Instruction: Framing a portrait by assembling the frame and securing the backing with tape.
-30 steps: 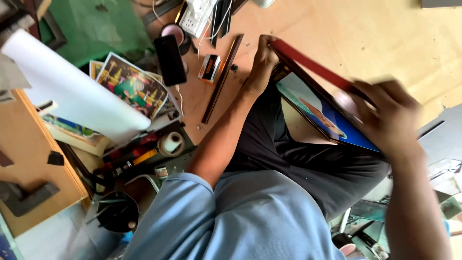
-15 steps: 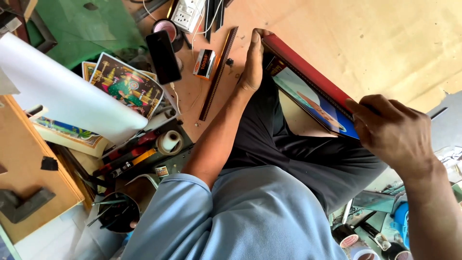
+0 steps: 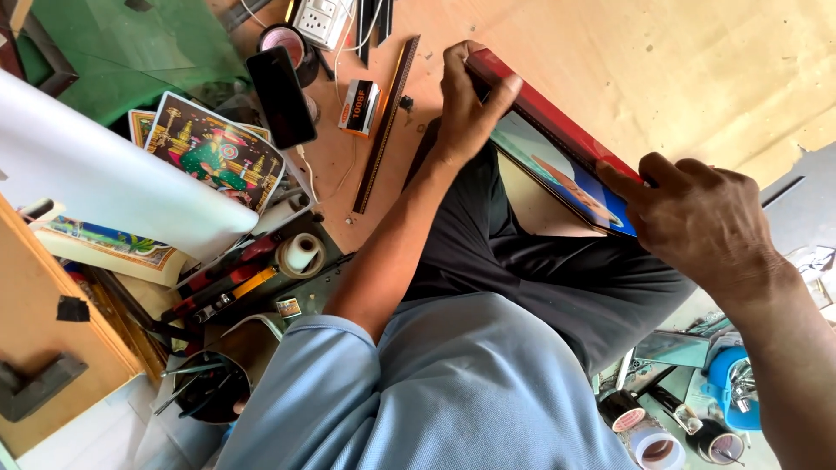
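A red-framed picture (image 3: pixel 557 144) with a blue image rests tilted on my lap, over black trousers. My left hand (image 3: pixel 463 103) grips its far corner, with the thumb laid across the red edge. At the near end, my right hand (image 3: pixel 697 218) clasps the frame, fingers curled over the edge and covering that corner. The frame's back side is hidden.
On the plywood floor beside the frame lie a dark moulding strip (image 3: pixel 385 122), a small box (image 3: pixel 360 106), a black phone (image 3: pixel 280 96) and a power strip (image 3: pixel 320 21). Colourful prints (image 3: pixel 213 148), a white paper roll (image 3: pixel 113 187), a tape roll (image 3: pixel 301 252) and hand tools crowd the left. More tape rolls (image 3: pixel 657 444) sit bottom right.
Both hands keep hold of the frame. My right hand has shifted its grip slightly along the near end, and my left thumb now lies over the red edge.
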